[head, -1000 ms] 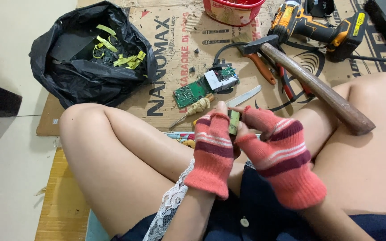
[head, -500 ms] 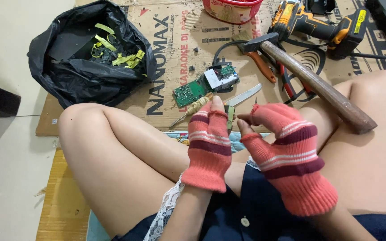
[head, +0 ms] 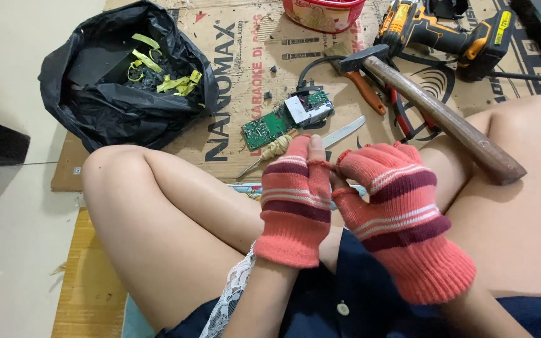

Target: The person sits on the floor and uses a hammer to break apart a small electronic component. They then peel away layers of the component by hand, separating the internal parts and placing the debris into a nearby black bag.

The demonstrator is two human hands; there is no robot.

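Observation:
I sit cross-legged with both hands in pink striped fingerless gloves, held together over my lap. My left hand (head: 295,194) has its thumb pointing up and its fingers curled toward my right hand (head: 402,203), which presses against it. The small green piece seen earlier between the fingertips is now hidden by the gloves. Just beyond my hands on the cardboard sheet (head: 233,37) lie a green circuit board (head: 265,126) with a white block on it, a screwdriver with a wrapped handle (head: 275,148) and a metal blade (head: 344,131).
A wooden-handled hammer (head: 446,122) leans across my right knee. Orange-handled pliers (head: 367,92) and a yellow-black cordless drill (head: 446,31) lie behind it. A red bowl (head: 324,12) stands at the back. An open black bag (head: 120,94) with yellow-green scraps sits at the left.
My hands have closed together, and the small green piece that showed between them is now covered. My left thumb now stands upright.

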